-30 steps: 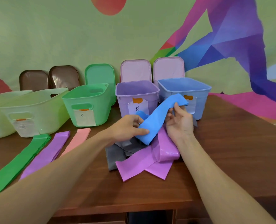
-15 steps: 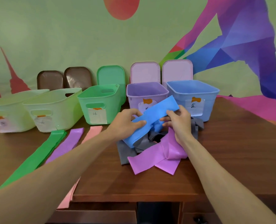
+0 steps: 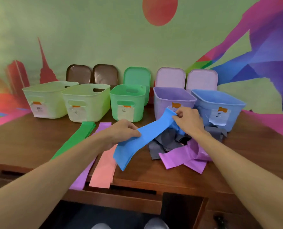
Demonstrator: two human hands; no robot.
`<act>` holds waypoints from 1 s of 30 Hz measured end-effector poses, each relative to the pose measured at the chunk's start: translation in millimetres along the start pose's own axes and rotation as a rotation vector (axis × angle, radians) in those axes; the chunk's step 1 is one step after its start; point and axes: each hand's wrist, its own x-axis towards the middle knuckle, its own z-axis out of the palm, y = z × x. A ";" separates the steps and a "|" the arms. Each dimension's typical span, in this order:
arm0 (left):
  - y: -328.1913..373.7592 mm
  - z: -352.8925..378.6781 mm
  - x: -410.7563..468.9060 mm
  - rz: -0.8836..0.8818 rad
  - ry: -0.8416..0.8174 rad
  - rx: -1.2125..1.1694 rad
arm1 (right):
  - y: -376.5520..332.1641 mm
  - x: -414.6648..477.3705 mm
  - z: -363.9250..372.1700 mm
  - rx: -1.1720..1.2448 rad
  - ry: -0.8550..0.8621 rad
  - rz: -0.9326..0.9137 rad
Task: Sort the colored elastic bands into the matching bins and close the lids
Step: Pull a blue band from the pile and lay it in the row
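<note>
Both hands hold one blue band (image 3: 142, 139) above the wooden table (image 3: 236, 154); the left hand (image 3: 120, 133) pinches it near its middle, thumb on top, while the right hand (image 3: 189, 120) pinches its far end between thumb and fingertips, just in front of the purple bin (image 3: 164, 103); the band's near end hangs loose over the pink band (image 3: 104, 167). At the far side stand five open bins in a row: two pale yellow-green bins (image 3: 87, 103) on the left, a green bin (image 3: 129, 103), the purple one, and the blue bin (image 3: 220, 109) on the right; their lids (image 3: 170, 78) lean upright against the wall behind. On the left of the table a green band (image 3: 74, 141), a purple band (image 3: 84, 176) and the pink one lie flat side by side; on the right grey bands (image 3: 167, 142) and purple bands (image 3: 183, 157) lie in a tangled heap under the right wrist.
</note>
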 end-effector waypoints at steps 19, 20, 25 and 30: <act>-120.7 -137.8 -69.9 -0.156 0.138 -0.110 | -188.0 3.0 117.9 -0.019 -0.103 -0.398; -126.5 -141.8 -72.5 -0.170 0.132 -0.110 | -196.4 2.9 126.4 -0.004 -0.110 -0.401; -156.6 -161.1 -83.7 -0.231 0.138 -0.203 | -238.3 3.3 167.0 0.037 -0.195 -0.419; -181.1 -179.9 -90.3 -0.280 0.204 -0.323 | -272.9 3.0 200.3 0.022 -0.233 -0.468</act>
